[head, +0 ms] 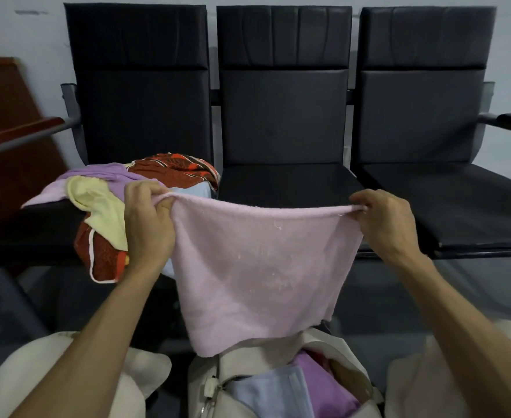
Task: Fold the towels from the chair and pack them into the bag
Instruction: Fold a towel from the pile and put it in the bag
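A pink towel (257, 267) hangs stretched in the air in front of the black chairs. My left hand (148, 224) pinches its upper left corner and my right hand (386, 224) pinches its upper right corner. Its lower edge droops over the open beige bag (215, 384) at the bottom centre. Inside the bag lie a light blue towel (275, 393) and a purple towel (326, 387). On the left chair seat (22, 236) a loose pile holds a yellow towel (97, 203), a purple towel (97, 175) and a red patterned cloth (175, 170).
Three joined black chairs stand against the wall; the middle seat (284, 182) and right seat (459, 200) hold nothing. A brown wooden board (10, 122) leans at the left. Metal armrests stick out at both ends. My knees in light trousers flank the bag.
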